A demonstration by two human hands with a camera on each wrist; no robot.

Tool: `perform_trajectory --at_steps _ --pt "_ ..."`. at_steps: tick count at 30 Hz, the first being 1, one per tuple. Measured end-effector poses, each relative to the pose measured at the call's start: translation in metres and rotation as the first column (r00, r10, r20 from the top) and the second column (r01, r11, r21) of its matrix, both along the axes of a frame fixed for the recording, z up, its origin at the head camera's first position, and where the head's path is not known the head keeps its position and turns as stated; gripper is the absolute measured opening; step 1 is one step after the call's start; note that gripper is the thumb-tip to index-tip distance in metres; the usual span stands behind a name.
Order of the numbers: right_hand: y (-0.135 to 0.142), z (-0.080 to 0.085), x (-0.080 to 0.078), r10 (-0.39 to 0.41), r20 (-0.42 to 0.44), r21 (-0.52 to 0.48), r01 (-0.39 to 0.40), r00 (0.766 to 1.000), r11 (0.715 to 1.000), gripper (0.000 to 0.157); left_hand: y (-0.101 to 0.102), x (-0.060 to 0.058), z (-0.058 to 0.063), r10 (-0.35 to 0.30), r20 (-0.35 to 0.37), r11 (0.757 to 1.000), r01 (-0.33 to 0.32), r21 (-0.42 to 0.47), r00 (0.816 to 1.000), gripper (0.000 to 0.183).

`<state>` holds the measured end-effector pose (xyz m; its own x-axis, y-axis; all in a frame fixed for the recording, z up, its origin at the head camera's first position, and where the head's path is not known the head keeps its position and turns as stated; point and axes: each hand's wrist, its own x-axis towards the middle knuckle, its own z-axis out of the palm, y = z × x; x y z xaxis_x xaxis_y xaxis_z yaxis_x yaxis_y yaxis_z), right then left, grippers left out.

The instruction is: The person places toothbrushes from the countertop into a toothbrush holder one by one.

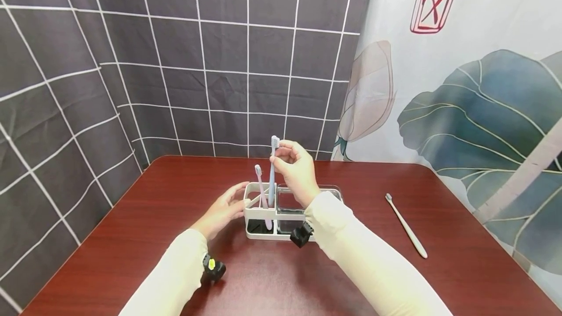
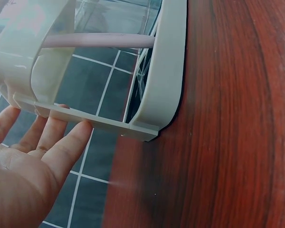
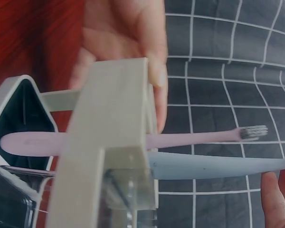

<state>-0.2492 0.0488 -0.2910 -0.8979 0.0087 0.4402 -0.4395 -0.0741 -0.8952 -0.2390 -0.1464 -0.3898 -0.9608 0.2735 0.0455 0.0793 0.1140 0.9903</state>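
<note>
My right hand (image 1: 298,165) pinches a light blue toothbrush (image 1: 272,174) near its bristled head. The toothbrush stands upright, its handle end at the top opening of a white toothbrush holder (image 1: 259,236). Beside it, a pink toothbrush (image 1: 258,174) leans in the holder's left compartment, head up; its handle (image 3: 33,144) reaches down to the dark base. My left hand (image 1: 223,211) is at the holder's left end. Its nearly straight fingers (image 2: 69,147) touch the side frame in the left wrist view. The right wrist view shows only fingertips of my right hand (image 3: 278,199) against the blue toothbrush.
A white toothbrush (image 1: 406,226) lies on the red-brown table (image 1: 175,184) to the right of the holder. Clear compartments fill the holder's right part. A dark grid-patterned cloth (image 1: 224,48) hangs behind the table, and a floral cloth (image 1: 377,9) hangs at the right.
</note>
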Motion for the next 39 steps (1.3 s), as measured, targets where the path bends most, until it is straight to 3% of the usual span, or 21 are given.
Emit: perform_trajectory --at_steps 19,39 --pt "0.002 -0.025 0.006 0.014 0.009 0.214 -0.016 1.0 0.977 0.026 0.003 0.001 0.0 -0.01 0.014 1.0 0.01 0.008 1.0 0.058" --pt "0.001 -0.044 0.006 0.006 0.03 0.274 -0.014 1.0 0.962 0.026 0.001 0.002 0.002 -0.01 -0.006 1.0 0.01 0.015 1.0 0.057"
